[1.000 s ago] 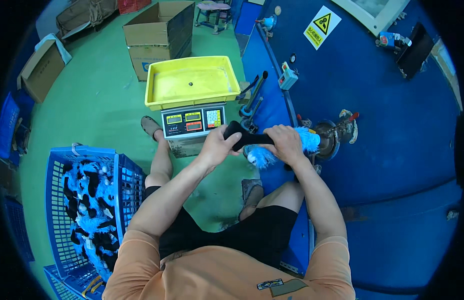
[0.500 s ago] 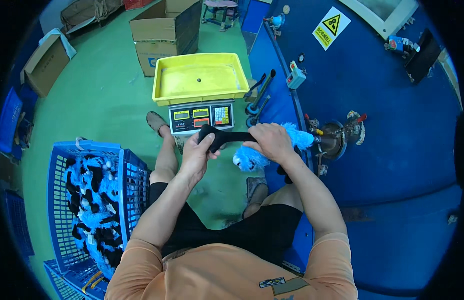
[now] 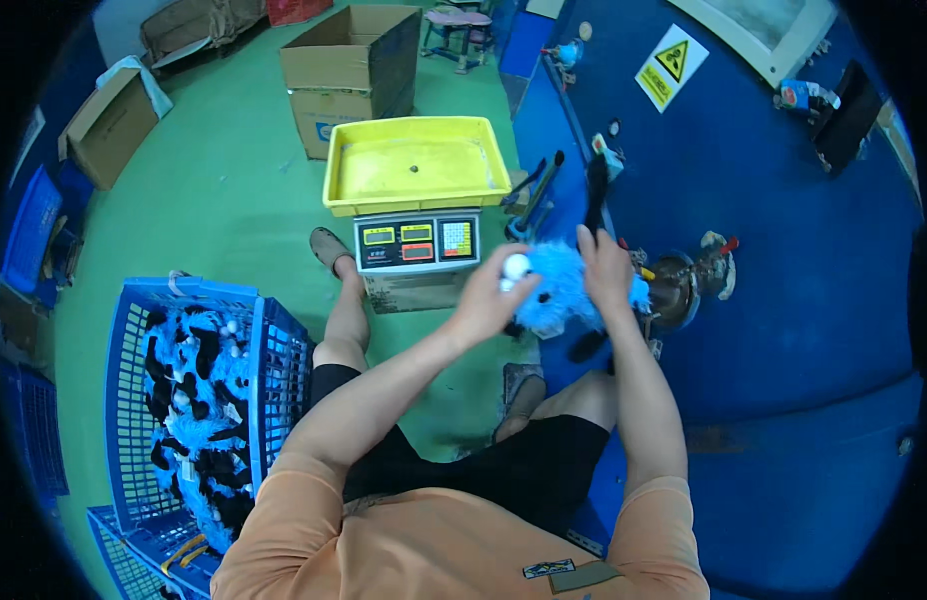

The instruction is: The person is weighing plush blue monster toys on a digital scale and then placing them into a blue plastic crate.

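Note:
A fluffy bright-blue plush toy [image 3: 560, 283] with white ball eyes and long black limbs hangs between my hands. Its far side is up against the metal nozzle [image 3: 672, 290] on the blue machine wall; the exact contact is hidden. My left hand [image 3: 492, 300] is closed around the toy's head beside the white eyes. Gripping the toy's upper side is my right hand [image 3: 609, 272], at the base of a black limb [image 3: 597, 190] that sticks up past the fingers. Another black limb dangles below, blurred.
At my left stands a blue plastic basket [image 3: 268, 390] heaped with blue-and-black plush toys. Ahead, a yellow tray [image 3: 420, 207] rests on a weighing scale [image 3: 418, 242]. Behind it is an open cardboard box [image 3: 394, 80]. The blue machine wall [image 3: 764, 330] borders my right side.
My left hand has let go of the black limb's end and moved right onto the toy's head. That limb, stretched sideways before, now points up. My right hand has shifted right.

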A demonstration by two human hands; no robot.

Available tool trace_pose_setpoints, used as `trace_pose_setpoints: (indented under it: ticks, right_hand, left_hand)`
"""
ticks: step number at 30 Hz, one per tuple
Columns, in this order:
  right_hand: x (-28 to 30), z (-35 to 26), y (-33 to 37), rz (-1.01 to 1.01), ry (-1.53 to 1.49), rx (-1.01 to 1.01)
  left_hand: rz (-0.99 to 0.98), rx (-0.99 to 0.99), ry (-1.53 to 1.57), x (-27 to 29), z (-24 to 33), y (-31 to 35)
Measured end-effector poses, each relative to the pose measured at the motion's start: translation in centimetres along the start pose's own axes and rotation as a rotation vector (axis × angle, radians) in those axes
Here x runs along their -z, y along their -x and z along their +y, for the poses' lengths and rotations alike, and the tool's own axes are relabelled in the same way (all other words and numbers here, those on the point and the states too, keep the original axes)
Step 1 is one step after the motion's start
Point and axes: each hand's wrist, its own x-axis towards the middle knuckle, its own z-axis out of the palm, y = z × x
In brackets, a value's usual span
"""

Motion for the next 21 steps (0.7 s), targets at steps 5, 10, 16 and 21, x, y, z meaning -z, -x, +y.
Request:
trace_pose_setpoints:
  ticks: [5, 10, 16, 21]
  right_hand:
    - [-0.6, 0.6, 3.1, 0.181, -0.204, 0.460]
    - [-2.0, -1.7, 5.5, 0.172, 0.055, 0.684]
    - [-1.9, -1.1, 3.5, 0.008, 0.118, 0.641]
    - [-1.7, -1.8, 3.6, -0.066, 0.189, 0.616]
  left_hand:
    - [0.077, 0.031, 0.028, 0.5, 1.0, -0.5]
    - [0.064, 0.114, 0.002, 1.5, 1.2, -0.6]
    - [0.204, 0.069, 0.211, -1.1, -3.1, 2.7]
    - [0.182, 0.151, 0.178, -0.6, -4.8, 0.9]
